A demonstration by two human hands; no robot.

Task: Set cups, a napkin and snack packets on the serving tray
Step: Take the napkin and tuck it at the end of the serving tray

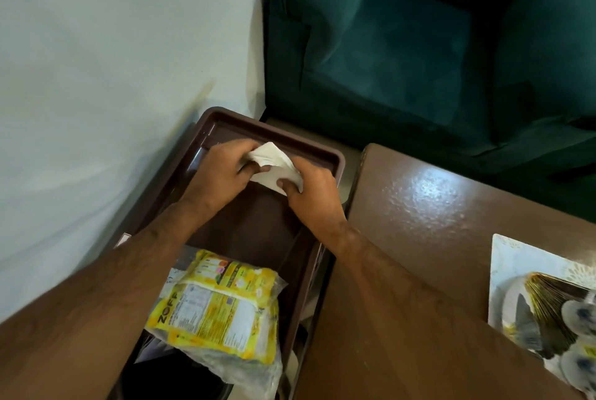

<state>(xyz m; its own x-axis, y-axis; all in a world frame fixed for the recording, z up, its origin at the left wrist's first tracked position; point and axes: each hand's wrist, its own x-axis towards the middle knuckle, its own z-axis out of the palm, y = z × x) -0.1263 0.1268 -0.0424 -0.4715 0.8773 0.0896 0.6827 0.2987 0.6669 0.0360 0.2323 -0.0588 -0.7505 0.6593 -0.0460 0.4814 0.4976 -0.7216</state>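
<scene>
A dark brown serving tray (290, 148) lies below me, beside the wall. Over its far half both hands hold a white napkin (274, 164). My left hand (222, 170) pinches the napkin's left edge, and my right hand (309, 186) grips its right side with the thumb on top. On the tray's near end lie yellow snack packets (222, 303) inside clear plastic wrap. No cups are in view.
A brown wooden table (419, 222) stands to the right of the tray. At its right edge a white plate (512, 264) holds a stack of shiny items. A teal sofa (419, 44) fills the far right. A pale wall (96, 77) runs along the left.
</scene>
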